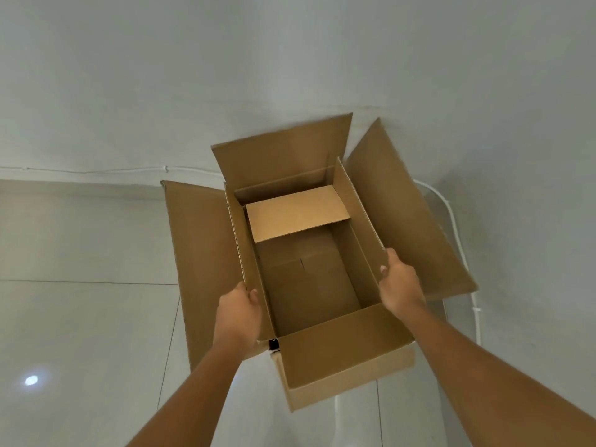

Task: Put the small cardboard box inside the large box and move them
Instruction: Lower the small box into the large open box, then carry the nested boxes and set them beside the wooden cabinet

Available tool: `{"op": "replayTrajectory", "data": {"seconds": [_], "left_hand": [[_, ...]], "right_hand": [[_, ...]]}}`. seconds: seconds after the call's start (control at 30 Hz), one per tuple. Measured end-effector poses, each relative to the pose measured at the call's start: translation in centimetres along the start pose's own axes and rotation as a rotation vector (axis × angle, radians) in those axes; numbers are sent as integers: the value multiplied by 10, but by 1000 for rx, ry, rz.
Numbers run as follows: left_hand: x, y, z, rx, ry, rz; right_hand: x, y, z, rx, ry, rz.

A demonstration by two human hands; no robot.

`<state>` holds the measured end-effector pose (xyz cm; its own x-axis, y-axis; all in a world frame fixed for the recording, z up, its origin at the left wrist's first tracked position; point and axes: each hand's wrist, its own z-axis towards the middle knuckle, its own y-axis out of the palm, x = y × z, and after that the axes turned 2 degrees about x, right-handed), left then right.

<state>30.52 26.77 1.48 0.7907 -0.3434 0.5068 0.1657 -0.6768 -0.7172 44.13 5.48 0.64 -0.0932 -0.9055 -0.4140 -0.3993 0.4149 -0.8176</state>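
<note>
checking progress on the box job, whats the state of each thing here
large box: open, all four flaps out, held at both side walls
small box: inside the large box, at its far end, top closed
left hand: gripping the left wall's edge
right hand: gripping the right wall's edge

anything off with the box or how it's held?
Nothing damaged. The large box is open, its flaps splayed outward, with the left hand and right hand gripping its side walls. The small cardboard box sits inside at the far end.
</note>
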Motion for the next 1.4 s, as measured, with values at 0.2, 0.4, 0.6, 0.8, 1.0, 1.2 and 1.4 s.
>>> {"op": "replayTrajectory", "data": {"seconds": [0.2,0.4,0.6,0.8,1.0,1.2,1.4], "left_hand": [[-3,11,11,-23,27,-64],[-5,13,3,-97,139,43],[-13,27,-12,-126,284,236],[-22,57,-33,-276,452,476],[-45,84,-31,-339,501,660],[-57,88,-28,-270,534,798],[-64,83,-23,-248,526,794]], "right_hand": [[8,26,21,24,-91,138],[17,23,24,-6,-185,109],[41,22,11,-81,-257,-12],[75,37,-8,-286,-302,-178],[96,52,-11,-293,-360,-369],[99,56,-9,-243,-449,-454],[90,61,-15,-162,-478,-471]]}}
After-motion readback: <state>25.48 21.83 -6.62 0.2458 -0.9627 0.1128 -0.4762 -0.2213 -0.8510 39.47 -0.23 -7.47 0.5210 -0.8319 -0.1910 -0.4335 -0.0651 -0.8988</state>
